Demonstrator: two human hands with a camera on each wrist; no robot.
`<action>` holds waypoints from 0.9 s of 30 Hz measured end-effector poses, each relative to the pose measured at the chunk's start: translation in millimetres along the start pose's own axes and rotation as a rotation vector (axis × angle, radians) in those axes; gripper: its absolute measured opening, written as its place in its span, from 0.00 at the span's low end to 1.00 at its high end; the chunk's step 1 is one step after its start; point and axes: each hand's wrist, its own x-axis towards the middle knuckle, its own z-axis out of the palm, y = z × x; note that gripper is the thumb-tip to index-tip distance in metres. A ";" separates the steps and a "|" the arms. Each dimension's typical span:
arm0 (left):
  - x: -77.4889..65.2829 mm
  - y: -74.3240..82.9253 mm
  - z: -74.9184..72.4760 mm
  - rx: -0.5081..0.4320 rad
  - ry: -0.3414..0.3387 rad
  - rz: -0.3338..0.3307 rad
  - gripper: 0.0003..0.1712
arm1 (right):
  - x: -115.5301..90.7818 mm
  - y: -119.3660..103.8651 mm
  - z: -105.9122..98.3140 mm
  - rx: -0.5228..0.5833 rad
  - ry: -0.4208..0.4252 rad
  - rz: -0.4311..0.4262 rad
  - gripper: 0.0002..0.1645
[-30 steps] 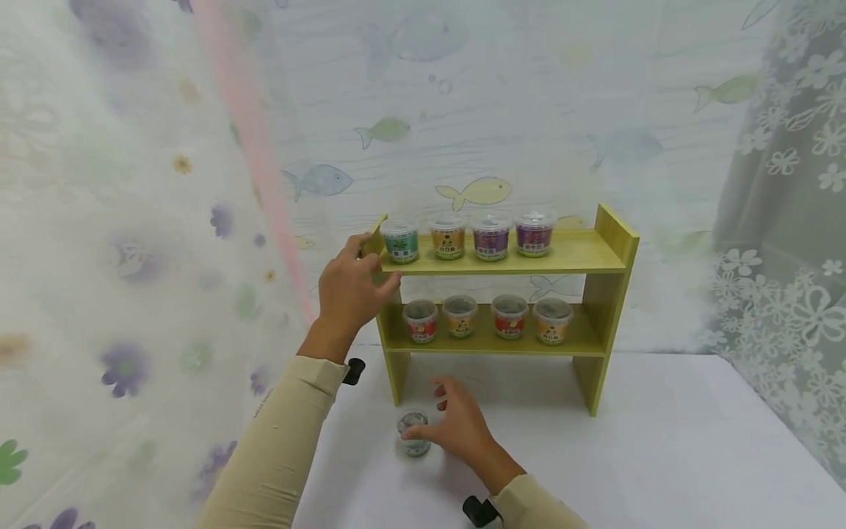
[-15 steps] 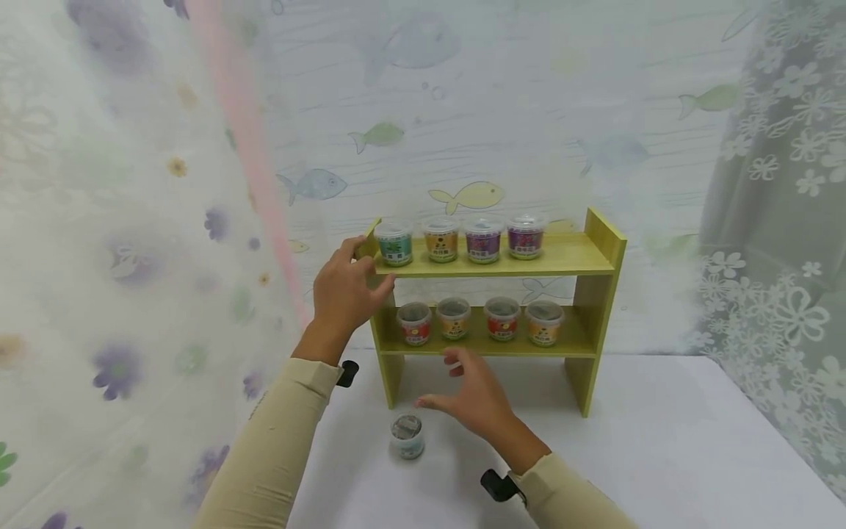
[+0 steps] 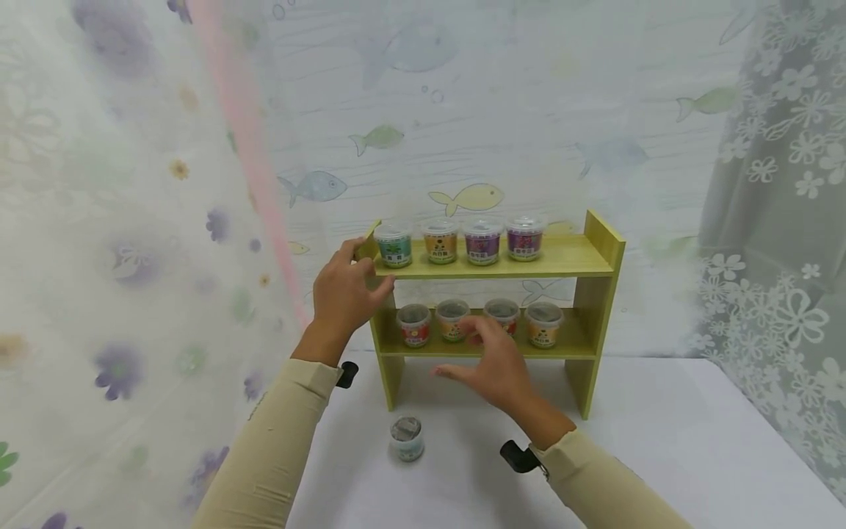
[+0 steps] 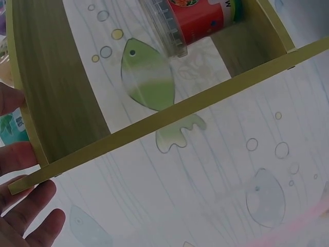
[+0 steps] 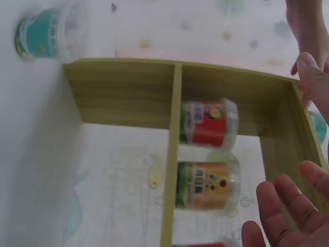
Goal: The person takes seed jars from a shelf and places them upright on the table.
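Note:
My left hand [image 3: 345, 290] grips the upper left corner of a yellow-green wooden shelf [image 3: 575, 253]; in the left wrist view its fingers [image 4: 38, 203] lie on both sides of the board's edge. Raised before the lower tier, my right hand [image 3: 499, 364] holds nothing, its thumb and fingers spread apart. In the head view its fingertips partly cover a red-labelled cup. A small teal-labelled plastic cup [image 3: 406, 441] stands upright on the table in front of the shelf's left leg, apart from both hands.
The upper tier bears a teal-labelled cup [image 3: 394, 250], an orange one [image 3: 440, 246] and two purple ones. Red-labelled cups [image 3: 414, 330] and orange-labelled cups [image 3: 545, 328] line the lower tier. A white cloth covers the table [image 3: 661, 441]. Printed curtains [image 3: 317, 110] hang behind and at left.
My right hand has moved away from the teal-labelled cup on the table, up and to the right toward the lower tier. My left hand keeps its grip on the shelf. The view shifted slightly.

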 end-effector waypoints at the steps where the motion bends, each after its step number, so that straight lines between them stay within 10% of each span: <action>1: 0.1 0.0 -0.1 0.000 0.000 0.002 0.20 | 1.9 -0.7 -3.2 -0.009 0.013 -0.014 0.50; 27: -0.4 -0.7 -0.7 -0.001 -0.039 -0.010 0.20 | 67.8 -3.9 -89.6 -0.130 0.359 -0.225 0.38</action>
